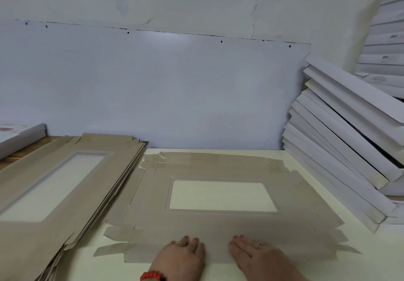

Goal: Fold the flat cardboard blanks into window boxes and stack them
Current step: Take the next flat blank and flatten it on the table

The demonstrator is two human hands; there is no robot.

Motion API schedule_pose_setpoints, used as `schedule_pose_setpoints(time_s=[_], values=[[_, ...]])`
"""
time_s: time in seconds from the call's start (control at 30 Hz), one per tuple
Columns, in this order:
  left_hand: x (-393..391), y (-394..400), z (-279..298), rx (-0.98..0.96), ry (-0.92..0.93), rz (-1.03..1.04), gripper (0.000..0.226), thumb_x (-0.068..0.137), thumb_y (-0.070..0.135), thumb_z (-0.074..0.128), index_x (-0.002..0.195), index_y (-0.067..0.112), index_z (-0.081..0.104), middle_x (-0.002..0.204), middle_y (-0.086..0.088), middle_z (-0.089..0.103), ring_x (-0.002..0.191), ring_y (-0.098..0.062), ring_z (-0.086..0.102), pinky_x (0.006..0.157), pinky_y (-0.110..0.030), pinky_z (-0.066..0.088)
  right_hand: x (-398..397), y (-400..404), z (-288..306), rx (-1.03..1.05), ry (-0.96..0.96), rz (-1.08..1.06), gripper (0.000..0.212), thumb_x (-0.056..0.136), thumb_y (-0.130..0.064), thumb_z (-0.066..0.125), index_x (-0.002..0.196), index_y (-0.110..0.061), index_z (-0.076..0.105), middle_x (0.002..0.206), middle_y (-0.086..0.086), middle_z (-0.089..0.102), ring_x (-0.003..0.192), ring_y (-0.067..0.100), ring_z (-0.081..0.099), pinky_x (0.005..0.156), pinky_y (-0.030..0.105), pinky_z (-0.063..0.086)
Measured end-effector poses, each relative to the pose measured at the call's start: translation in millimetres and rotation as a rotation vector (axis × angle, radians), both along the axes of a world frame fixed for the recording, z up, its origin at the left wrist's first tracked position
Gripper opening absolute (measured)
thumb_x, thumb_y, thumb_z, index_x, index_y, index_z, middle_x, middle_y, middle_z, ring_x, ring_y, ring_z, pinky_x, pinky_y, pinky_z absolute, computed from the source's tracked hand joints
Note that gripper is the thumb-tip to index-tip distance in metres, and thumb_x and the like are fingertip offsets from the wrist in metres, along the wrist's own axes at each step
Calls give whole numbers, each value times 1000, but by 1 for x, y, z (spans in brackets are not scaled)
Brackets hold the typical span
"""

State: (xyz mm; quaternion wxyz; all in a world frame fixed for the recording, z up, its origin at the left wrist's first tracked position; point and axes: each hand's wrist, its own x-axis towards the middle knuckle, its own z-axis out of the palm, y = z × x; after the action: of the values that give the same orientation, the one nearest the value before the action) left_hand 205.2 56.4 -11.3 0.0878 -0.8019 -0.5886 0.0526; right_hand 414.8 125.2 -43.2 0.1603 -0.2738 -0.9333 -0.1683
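Observation:
A flat brown cardboard blank (218,230) with a clear rectangular window lies spread on the pale table (295,267), straight in front of me. My left hand (182,256) and my right hand (258,256) both rest flat on its near edge, fingers straight and pointing away. A red bead bracelet sits on my left wrist. To the left lies a stack of several more flat window blanks (65,184), slightly fanned.
Folded white boxes (341,147) lean in a slanted stack at the right, with more white boxes (384,47) piled behind them. A white box (19,136) sits at the far left on a wooden surface. A white wall panel stands close behind the table.

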Motion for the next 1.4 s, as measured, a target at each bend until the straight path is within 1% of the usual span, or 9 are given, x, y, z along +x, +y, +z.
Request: schedule_pose_setpoints(time_s=[0.1,0.23,0.4,0.5,0.63,0.87,1.1,1.27,1.4], values=[[24,-2,-2,-31,-47,24,47,36,59,84,73,30,80,79,14,74,70,-2,70,53,-18,55,-26,-9,-8,26,-54,-52,60,90,-9,26,85,-36,79,95,-19,73,87,-5,68,70,13,53],[25,11,-12,-48,-158,39,61,96,43,49,147,11,38,152,-3,38,139,-15,37,112,-30,31,-33,-11,1,-262,95,-17,42,63,-27,52,95,-35,78,93,-21,73,81,-8,67,68,12,53],[-14,8,-6,-42,-125,111,40,101,29,33,141,29,41,142,-2,49,125,-23,51,101,-34,39,3,7,28,-313,62,-196,33,91,-40,56,122,-50,53,105,-16,69,91,9,67,75,23,50],[-48,6,1,-35,-118,188,34,99,31,33,129,32,49,127,0,60,117,-25,56,96,-31,41,30,23,36,-339,98,-222,42,71,-48,80,110,-48,65,101,-28,68,89,-5,66,72,10,49],[-94,4,10,-54,-183,261,33,95,45,39,115,26,58,109,2,68,106,-20,60,84,-26,42,64,43,33,-438,81,-324,38,98,-50,40,136,-49,44,137,-25,51,126,1,47,102,18,36],[-139,5,20,-178,-385,366,28,93,47,51,79,24,59,72,8,60,64,1,52,60,-14,37,106,70,51,-566,-1,-457,31,94,-53,47,121,-43,59,98,-31,61,90,-10,54,74,6,38],[-121,18,11,-5,-356,489,22,91,58,43,85,39,52,92,13,66,87,-7,59,71,-20,44,95,78,35,-442,-21,-546,24,96,-58,31,79,-46,42,81,-17,55,85,5,56,70,23,40],[-100,32,-2,-42,-328,487,42,90,64,38,110,32,54,106,9,64,102,-15,59,80,-28,45,62,70,10,-262,-37,-637,45,97,-59,24,129,-39,47,127,-14,50,118,9,49,104,28,27],[-67,45,-11,29,-227,466,49,91,65,31,115,30,54,114,5,58,111,-20,51,92,-32,36,3,50,1,-262,38,-590,48,95,-53,36,130,-27,56,132,-12,55,124,12,52,109,41,15]])
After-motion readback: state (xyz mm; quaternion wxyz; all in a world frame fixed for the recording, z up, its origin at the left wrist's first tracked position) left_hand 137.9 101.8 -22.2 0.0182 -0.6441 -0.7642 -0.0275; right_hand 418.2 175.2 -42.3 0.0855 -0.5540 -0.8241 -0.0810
